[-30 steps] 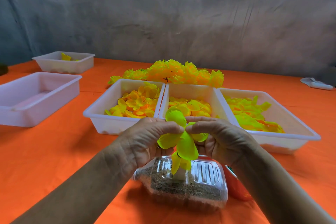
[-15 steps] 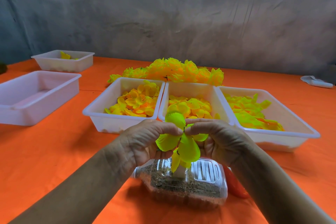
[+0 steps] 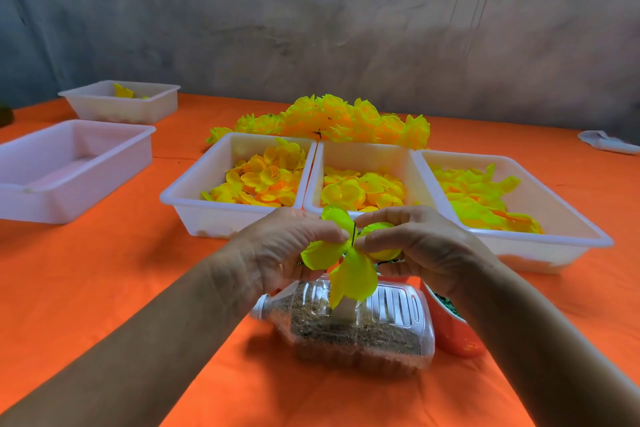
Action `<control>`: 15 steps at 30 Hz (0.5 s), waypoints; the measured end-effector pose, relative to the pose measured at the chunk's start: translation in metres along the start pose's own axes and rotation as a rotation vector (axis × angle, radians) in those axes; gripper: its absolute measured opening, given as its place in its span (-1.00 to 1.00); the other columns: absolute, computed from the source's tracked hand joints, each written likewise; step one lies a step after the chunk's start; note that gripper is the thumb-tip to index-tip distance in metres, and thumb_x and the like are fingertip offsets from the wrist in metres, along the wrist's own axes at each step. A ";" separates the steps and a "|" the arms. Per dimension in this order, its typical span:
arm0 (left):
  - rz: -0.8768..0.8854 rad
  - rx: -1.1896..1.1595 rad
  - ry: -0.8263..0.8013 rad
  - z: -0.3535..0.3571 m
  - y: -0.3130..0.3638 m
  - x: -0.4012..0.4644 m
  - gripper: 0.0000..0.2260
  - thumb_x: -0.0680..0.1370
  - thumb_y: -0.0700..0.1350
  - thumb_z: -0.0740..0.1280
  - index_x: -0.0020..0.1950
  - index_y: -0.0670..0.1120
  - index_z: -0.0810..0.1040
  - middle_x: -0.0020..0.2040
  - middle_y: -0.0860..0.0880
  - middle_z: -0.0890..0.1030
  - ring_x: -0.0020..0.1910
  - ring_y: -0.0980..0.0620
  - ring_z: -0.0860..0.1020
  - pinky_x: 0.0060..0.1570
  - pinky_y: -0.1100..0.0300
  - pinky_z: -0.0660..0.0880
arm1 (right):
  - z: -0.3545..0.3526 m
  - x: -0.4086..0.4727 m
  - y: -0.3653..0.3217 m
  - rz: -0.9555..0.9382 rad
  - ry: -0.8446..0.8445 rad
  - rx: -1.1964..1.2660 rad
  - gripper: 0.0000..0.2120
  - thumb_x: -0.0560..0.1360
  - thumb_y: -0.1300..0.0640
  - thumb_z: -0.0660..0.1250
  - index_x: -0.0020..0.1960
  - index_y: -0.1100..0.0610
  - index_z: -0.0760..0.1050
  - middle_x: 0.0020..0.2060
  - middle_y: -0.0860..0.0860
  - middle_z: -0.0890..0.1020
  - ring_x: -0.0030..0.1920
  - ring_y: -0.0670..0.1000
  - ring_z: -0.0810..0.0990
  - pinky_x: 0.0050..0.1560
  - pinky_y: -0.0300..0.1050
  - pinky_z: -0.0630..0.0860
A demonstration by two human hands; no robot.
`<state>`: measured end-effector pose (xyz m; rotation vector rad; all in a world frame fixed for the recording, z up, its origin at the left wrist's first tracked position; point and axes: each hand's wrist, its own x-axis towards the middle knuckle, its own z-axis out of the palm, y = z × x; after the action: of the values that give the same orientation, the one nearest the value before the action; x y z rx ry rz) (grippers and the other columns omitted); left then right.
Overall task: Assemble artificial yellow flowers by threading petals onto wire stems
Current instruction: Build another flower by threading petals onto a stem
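A yellow-green petal piece (image 3: 349, 270) sits on a thin dark wire stem (image 3: 353, 234) whose tip pokes up through its centre. My left hand (image 3: 277, 253) pinches the petals from the left and my right hand (image 3: 415, 243) pinches them from the right, fingertips nearly meeting at the wire. The stem stands over a clear plastic bottle (image 3: 349, 326) lying on its side and part-filled with sand. Three white trays hold loose petals: left tray (image 3: 194, 204), middle tray (image 3: 367, 152), right tray (image 3: 568, 218). Finished yellow flowers (image 3: 332, 121) lie piled behind them.
An orange cloth (image 3: 104, 288) covers the table. An empty white tray (image 3: 69, 166) stands at the left, another small tray (image 3: 121, 104) with a few petals behind it. A red pot (image 3: 450, 333) sits right of the bottle. A white object (image 3: 606, 142) lies at the far right.
Both hands stay pinched on the petal piece. The wire tip now shows above the petal centre; the petals have slid slightly down the stem.
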<state>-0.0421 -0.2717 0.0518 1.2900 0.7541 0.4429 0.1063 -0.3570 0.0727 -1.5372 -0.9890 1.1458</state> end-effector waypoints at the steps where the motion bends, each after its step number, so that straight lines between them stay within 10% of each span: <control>1: -0.004 0.034 0.033 0.002 0.000 0.001 -0.97 0.45 -0.25 0.39 -0.18 -0.15 0.57 -0.45 0.00 0.59 -0.52 0.13 0.54 -0.52 0.32 0.44 | 0.000 0.000 0.000 0.003 0.003 -0.014 -0.79 0.33 0.39 0.43 -0.09 0.15 0.60 -0.34 0.09 0.66 -0.37 -0.03 0.63 -0.42 -0.23 0.52; 9: -0.052 0.139 0.094 0.005 -0.006 0.004 -0.78 0.43 -0.27 0.39 0.07 -0.26 0.59 -0.29 -0.09 0.59 -0.37 0.03 0.52 -0.29 0.22 0.43 | 0.001 0.002 0.010 0.046 0.034 -0.067 -0.78 0.34 0.38 0.43 -0.13 0.11 0.58 -0.40 0.04 0.62 -0.42 -0.06 0.60 -0.40 -0.26 0.52; 15: -0.072 0.186 0.104 0.004 -0.012 0.006 -0.91 0.42 -0.28 0.41 -0.09 -0.20 0.64 -0.28 -0.10 0.63 -0.27 -0.03 0.54 -0.05 0.07 0.43 | 0.002 0.005 0.020 0.043 0.065 -0.149 -0.76 0.29 0.35 0.47 -0.14 0.06 0.57 -0.41 -0.03 0.62 -0.39 -0.09 0.59 -0.33 -0.26 0.45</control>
<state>-0.0362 -0.2733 0.0394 1.4164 0.9433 0.3909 0.1073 -0.3566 0.0525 -1.7109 -1.0210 1.0645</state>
